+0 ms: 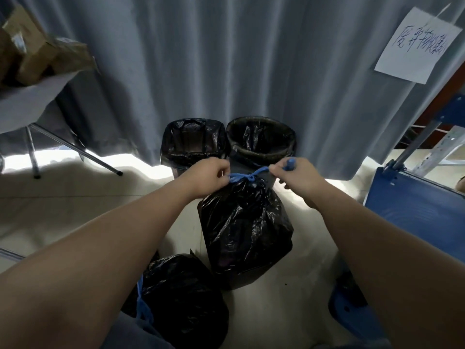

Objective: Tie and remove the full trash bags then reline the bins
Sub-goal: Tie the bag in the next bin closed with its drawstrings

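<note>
Black trash bag [245, 227] upright, blue drawstring [247, 175] pulled sideways (both hands)

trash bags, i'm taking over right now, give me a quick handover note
Left hand pinches the blue drawstring at the neck of the middle bag; right hand grips its other end, with a knot forming.
A second bag near the left arm looks tied.
The square bin and round bin by the curtain hold black liners.
Left to do: tighten the knot and carry both bags away.
</note>
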The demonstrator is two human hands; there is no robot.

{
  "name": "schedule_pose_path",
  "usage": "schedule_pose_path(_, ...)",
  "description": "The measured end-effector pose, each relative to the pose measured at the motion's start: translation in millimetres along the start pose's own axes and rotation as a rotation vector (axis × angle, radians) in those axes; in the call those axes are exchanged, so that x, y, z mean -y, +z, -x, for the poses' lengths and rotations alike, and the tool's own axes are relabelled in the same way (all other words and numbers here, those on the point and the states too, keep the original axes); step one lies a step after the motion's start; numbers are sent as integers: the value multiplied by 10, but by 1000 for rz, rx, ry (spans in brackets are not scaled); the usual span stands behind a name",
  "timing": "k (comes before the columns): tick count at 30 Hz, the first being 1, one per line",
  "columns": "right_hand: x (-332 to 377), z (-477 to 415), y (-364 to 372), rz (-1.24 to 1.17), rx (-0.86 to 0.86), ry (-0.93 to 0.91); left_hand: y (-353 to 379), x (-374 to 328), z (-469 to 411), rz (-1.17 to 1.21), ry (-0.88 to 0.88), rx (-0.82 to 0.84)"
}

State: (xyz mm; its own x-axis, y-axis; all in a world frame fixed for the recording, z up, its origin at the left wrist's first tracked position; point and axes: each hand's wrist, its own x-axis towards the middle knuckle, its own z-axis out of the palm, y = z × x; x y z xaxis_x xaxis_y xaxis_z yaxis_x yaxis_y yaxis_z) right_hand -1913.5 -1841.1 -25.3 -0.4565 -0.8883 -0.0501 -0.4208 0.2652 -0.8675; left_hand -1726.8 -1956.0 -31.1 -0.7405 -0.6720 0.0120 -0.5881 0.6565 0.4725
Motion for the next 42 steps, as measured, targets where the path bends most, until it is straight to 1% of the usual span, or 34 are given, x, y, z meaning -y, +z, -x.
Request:
schedule_pose_path(3,122,-13,45,-234,47,19,1,-10,-15,206,-4,-119)
schedule_pose_path(6,175,-34,128,-315,56,62,14,-174,0,230,80,-253)
schedule_pose_path(8,188,-35,152,-337,56,95,29,-299,9,213,133,-270)
schedule_pose_path(9,199,-30,154,-353,56,105,46,-351,6,196,118,-238)
schedule_pose_path(11,232,-15,161,-399,58,116,106,-392,-23,124,24,-158)
schedule_pose_path(13,276,2,180,-471,71,121,148,-386,-53,84,-52,-130)
schedule_pose_path(14,292,9,192,-506,82,125,152,-372,-64,108,-64,-129)
schedule_pose_path(17,302,10,221,-583,114,139,128,-320,-66,314,-65,-113)
schedule_pose_path(20,299,-23,258,-589,94,156,108,-311,-6,554,-72,-47)
schedule_pose_path(26,300,-55,361,-492,82,171,97,-284,88,761,-53,133)
schedule_pose_path(28,267,-58,362,-451,79,171,44,-220,115,753,-48,182)
schedule_pose_path(31,236,-53,363,-417,80,162,-28,-145,158,635,-15,264)
schedule_pose_path(34,233,-66,372,-411,55,167,-61,-101,168,602,10,314)
schedule_pose_path(39,248,-68,430,-486,11,211,-60,-50,169,558,57,357)
schedule_pose_path(42,311,-28,439,-588,45,211,-97,-47,197,548,40,388)
